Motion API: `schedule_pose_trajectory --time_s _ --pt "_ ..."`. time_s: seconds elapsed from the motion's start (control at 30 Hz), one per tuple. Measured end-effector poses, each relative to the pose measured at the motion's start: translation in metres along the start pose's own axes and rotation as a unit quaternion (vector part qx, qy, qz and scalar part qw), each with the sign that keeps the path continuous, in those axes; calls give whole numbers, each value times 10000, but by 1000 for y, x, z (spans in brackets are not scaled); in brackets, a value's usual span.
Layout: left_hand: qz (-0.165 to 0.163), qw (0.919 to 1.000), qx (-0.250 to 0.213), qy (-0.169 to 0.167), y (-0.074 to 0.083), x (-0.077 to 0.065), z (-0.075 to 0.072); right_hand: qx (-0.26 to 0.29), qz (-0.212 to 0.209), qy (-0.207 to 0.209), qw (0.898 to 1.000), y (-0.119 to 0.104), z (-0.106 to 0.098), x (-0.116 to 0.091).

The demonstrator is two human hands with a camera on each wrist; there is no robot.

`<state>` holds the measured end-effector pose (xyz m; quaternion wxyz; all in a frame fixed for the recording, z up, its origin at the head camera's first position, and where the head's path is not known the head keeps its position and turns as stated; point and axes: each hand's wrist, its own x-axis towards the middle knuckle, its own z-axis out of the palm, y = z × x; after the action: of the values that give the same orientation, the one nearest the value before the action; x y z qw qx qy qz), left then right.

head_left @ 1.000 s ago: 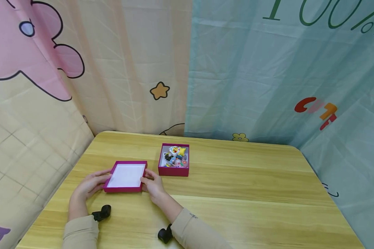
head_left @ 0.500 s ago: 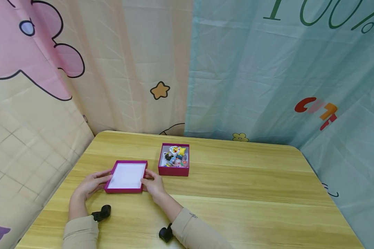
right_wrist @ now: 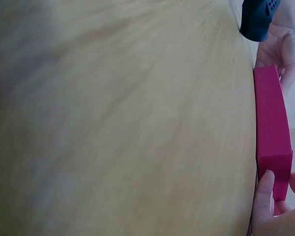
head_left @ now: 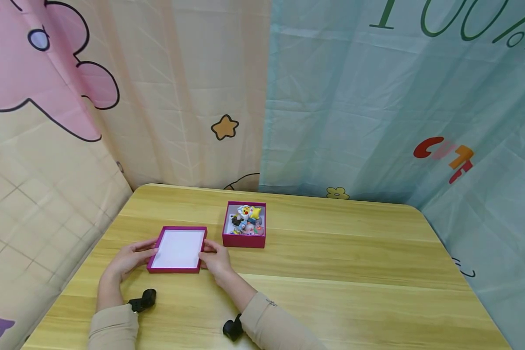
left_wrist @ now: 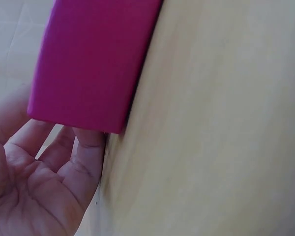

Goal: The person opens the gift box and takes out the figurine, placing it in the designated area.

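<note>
A shallow magenta box lid (head_left: 178,249), white inside, lies with its hollow side up on the left part of the table. My left hand (head_left: 127,260) holds its left side; in the left wrist view the fingers (left_wrist: 88,152) reach behind the lid's corner, close to the tabletop. At the right side my right hand (head_left: 218,262) grips the wall, thumb and fingers around the edge near the front corner. Just beyond, to the right, stands a deeper magenta box (head_left: 243,241) filled with small colourful figurines (head_left: 246,223).
The wooden table (head_left: 354,262) stretches far to the right of the boxes. Printed curtains (head_left: 332,97) hang along its back and sides. A black wrist camera (head_left: 145,299) sits on each forearm, low over the wood.
The lid has shifted very slightly toward me, with both hands staying on its sides. The box of figurines has not moved.
</note>
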<state>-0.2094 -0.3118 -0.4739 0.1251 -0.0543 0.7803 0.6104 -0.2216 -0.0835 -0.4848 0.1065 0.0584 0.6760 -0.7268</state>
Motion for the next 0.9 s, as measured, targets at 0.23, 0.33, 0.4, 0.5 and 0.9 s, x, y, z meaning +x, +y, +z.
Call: schedule_pose_trajectory --time_s 0.23,0.33,0.4,0.5,0.9 --pt "0 10000 10 -48 1 0 -1 -108 57 13 9999 -2 0 -1" --pt "-11 10000 -93 -19 1 0 -1 -164 54 -35 9998 -4 -2 -2" --pt "11 9998 -174 19 1 0 -2 -224 86 -79 9997 -6 -3 -3" --pt "91 9991 -325 275 4 -2 -1 -409 -16 -234 9989 -10 -9 -6" --pt "622 9873 -1350 558 35 -2 14 -1555 -1750 -884 9682 -40 -49 -16"
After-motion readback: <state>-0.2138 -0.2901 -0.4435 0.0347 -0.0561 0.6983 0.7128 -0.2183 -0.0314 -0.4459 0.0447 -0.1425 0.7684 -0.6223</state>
